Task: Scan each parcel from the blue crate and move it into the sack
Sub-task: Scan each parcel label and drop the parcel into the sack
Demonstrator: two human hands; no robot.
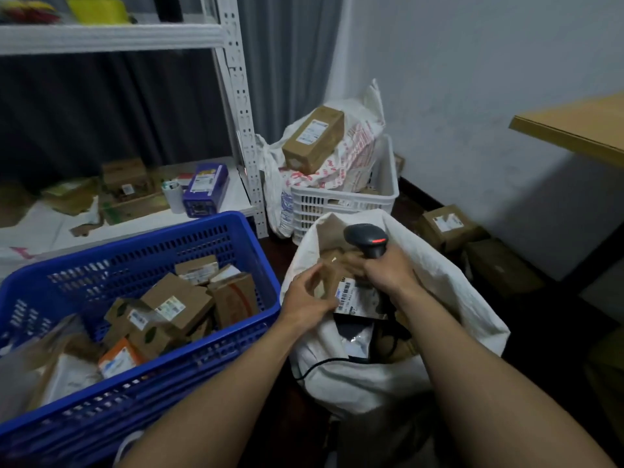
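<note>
**Scanner over the sack, left hand at its mouth**

From my remote seat I see both hands above the open white sack [442, 265], which stands on the floor just beside the right corner of the blue crate [189, 228].

The right hand [388, 270] is wrapped round the grip of a black scanner [368, 239], whose red light glows at the head. Its cable [317, 364] trails down over the sack's near rim.

The left hand [305, 295] hangs at the left side of the sack's mouth with fingers curled and thumb apart. Blurred brown cardboard shows between them, and I cannot tell whether the hand grips it or only hovers over it.

Just beside those fingers, inside the sack, lies a black parcel [358, 319] with a white barcode label facing up. More brown parcels sit deeper in the sack under the scanner.

The blue crate holds a loose heap of cardboard parcels [175, 302], most with white labels, plus an orange one near its front edge.

Beyond the sack stands a white crate [337, 201] lined with a printed bag, and 1 brown box [314, 140] rests on top. A purple box [206, 187] sits at the right end of the lower shelf [236, 201]. Further boxes [445, 226] lie on the floor by the wall.
</note>
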